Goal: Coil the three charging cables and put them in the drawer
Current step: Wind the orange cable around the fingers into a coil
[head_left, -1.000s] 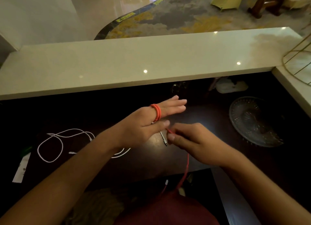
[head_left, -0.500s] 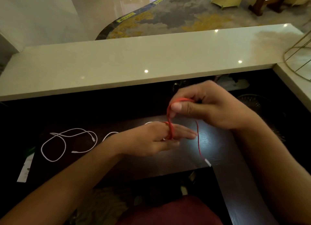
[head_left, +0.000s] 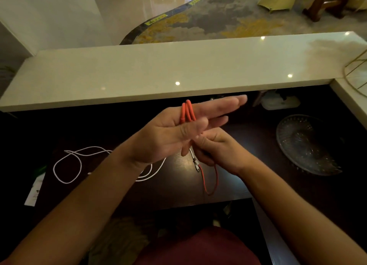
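An orange charging cable (head_left: 187, 112) is wound in loops round the straight fingers of my left hand (head_left: 168, 137), whose thumb presses the loops against them. Just below it, my right hand (head_left: 218, 151) pinches the cable's loose tail, which hangs in a short loop with a white plug at its end. White cables (head_left: 67, 165) lie uncoiled on the dark desk (head_left: 258, 126) to the left, partly hidden by my left forearm. No drawer shows plainly.
A raised pale marble counter (head_left: 158, 70) runs along the back and right. A glass dish (head_left: 305, 145) sits on the desk at right, a white object (head_left: 280, 103) behind it. A paper tag (head_left: 34, 191) lies far left. A gold wire frame (head_left: 357, 74) stands on the counter corner.
My right hand has come down from above my left fingers to beneath them, laying another orange loop. The hanging tail is shorter.
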A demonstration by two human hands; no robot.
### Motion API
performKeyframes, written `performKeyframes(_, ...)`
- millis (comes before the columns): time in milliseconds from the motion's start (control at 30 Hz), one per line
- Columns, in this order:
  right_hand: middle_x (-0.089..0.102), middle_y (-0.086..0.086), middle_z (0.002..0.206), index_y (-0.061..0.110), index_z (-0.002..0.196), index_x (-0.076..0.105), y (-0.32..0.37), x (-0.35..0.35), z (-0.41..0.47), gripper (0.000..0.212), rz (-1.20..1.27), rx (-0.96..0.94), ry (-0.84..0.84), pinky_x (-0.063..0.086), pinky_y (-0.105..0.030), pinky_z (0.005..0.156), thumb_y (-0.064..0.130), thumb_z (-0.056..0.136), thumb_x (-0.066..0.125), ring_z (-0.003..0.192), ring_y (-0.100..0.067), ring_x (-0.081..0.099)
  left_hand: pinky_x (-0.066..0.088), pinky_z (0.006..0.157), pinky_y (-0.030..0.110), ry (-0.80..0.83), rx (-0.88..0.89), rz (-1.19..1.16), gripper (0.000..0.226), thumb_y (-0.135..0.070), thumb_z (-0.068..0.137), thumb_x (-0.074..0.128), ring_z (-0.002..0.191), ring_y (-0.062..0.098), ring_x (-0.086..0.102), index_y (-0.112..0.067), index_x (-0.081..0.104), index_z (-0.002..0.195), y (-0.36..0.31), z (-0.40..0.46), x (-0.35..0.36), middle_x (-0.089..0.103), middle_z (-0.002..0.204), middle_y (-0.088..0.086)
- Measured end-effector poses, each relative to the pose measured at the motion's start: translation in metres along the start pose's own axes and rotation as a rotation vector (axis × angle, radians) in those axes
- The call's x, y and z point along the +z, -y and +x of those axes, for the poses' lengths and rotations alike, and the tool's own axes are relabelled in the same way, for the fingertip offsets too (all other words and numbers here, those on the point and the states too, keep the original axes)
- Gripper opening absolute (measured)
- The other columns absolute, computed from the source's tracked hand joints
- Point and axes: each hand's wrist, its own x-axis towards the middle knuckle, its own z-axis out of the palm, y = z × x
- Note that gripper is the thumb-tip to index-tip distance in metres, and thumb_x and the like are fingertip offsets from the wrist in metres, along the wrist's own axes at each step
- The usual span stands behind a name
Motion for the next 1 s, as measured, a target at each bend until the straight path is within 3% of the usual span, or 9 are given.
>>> performKeyframes(67, 0.037, -0.013, 0.048, 0.006, 0.093, 0.073, 0.001, -0.003, -0.007, 0.044, -0.067, 0.059, -0.015, 0.026, -0.033, 0.048, 0.032, 0.107, 0.041, 0.044, -0.025, 0.03, 0.034, 0.118, 0.035, -0.034, 0.003, -0.017, 0.054, -0.026, 0.103, 0.034, 0.152, 0.027, 0.031, 0.001, 0.037, 0.15, 0.006, 0.003, -0.002, 0.034, 0.162, 0.017)
performKeyframes(167, 0.052, -0.004, 0.053, 0.013, 0.095, 0.074, 0.005, -0.004, -0.016, 0.038, -0.329, 0.084, -0.021, 0.044, -0.026, 0.055, 0.035, 0.107, 0.045, 0.048, -0.017, 0.049, 0.02, 0.126, 0.042, -0.077, 0.002, -0.024, 0.068, -0.043, 0.103, 0.022, 0.155, 0.024, 0.023, 0.004, 0.029, 0.152, 0.011, 0.01, -0.003, 0.028, 0.164, 0.018)
performKeyframes(267, 0.059, 0.015, 0.058, 0.019, 0.1, 0.073, 0.017, -0.005, -0.023, 0.031, -0.668, 0.025, 0.016, 0.044, -0.019, 0.062, 0.034, 0.106, 0.048, 0.056, 0.0, 0.058, 0.02, 0.126, 0.042, -0.119, 0.007, 0.012, 0.073, -0.044, 0.101, 0.015, 0.155, 0.022, 0.023, 0.007, 0.026, 0.153, 0.018, 0.014, -0.009, 0.028, 0.165, 0.018)
performKeyframes(367, 0.062, 0.017, 0.066, 0.016, 0.099, 0.073, 0.041, -0.016, -0.031, 0.02, -0.819, -0.094, 0.067, 0.038, -0.013, 0.059, 0.026, 0.103, 0.057, 0.058, 0.002, 0.057, 0.031, 0.121, 0.043, -0.129, -0.061, 0.097, 0.073, -0.045, 0.102, 0.018, 0.148, 0.026, 0.039, 0.007, 0.036, 0.15, 0.023, 0.011, -0.014, 0.043, 0.156, 0.018)
performKeyframes(433, 0.06, 0.022, 0.066, 0.014, 0.097, 0.075, 0.055, -0.028, -0.034, 0.016, -0.795, -0.13, 0.073, 0.035, -0.008, 0.057, 0.021, 0.101, 0.061, 0.052, 0.003, 0.053, 0.046, 0.103, 0.035, -0.068, -0.148, 0.14, 0.073, -0.048, 0.101, 0.021, 0.12, 0.022, 0.062, 0.009, 0.049, 0.139, 0.027, 0.005, -0.014, 0.064, 0.127, 0.012)
performKeyframes(500, 0.058, 0.015, 0.06, 0.015, 0.095, 0.076, 0.065, -0.039, -0.034, 0.016, -0.714, -0.129, 0.079, 0.037, -0.01, 0.055, 0.023, 0.099, 0.064, 0.051, -0.001, 0.053, 0.045, 0.094, 0.028, -0.011, -0.193, 0.192, 0.062, -0.047, 0.1, 0.024, 0.102, 0.015, 0.062, -0.003, 0.058, 0.127, 0.028, 0.001, -0.012, 0.065, 0.105, 0.005)
performKeyframes(633, 0.072, 0.001, 0.071, 0.015, 0.09, 0.076, 0.075, -0.053, -0.03, 0.017, -0.718, -0.167, 0.079, 0.053, -0.036, 0.067, 0.027, 0.097, 0.067, 0.068, -0.01, 0.068, 0.044, 0.1, 0.016, 0.029, -0.235, 0.258, 0.036, -0.023, 0.104, 0.033, 0.117, 0.002, 0.061, -0.009, 0.056, 0.127, 0.024, 0.0, -0.001, 0.064, 0.119, 0.007)
performKeyframes(867, 0.066, 0.006, 0.067, 0.01, 0.079, 0.073, 0.07, -0.059, -0.006, 0.016, -0.436, -0.125, 0.23, 0.041, -0.016, 0.061, 0.024, 0.087, 0.076, 0.061, -0.002, 0.056, 0.049, 0.103, 0.032, 0.432, -0.367, 0.189, 0.026, 0.008, 0.102, 0.046, 0.122, 0.038, 0.061, 0.014, 0.059, 0.124, 0.03, 0.006, 0.017, 0.061, 0.129, 0.032)
performKeyframes(1000, 0.047, -0.014, 0.055, 0.014, 0.075, 0.07, 0.043, -0.058, 0.007, 0.036, -0.106, -0.085, 0.166, 0.027, -0.024, 0.047, 0.048, 0.086, 0.072, 0.048, -0.015, 0.037, 0.046, 0.101, 0.026, 0.352, -0.169, 0.209, 0.028, 0.008, 0.095, 0.054, 0.125, 0.017, 0.061, 0.014, 0.061, 0.122, 0.004, 0.003, 0.019, 0.062, 0.133, 0.027)
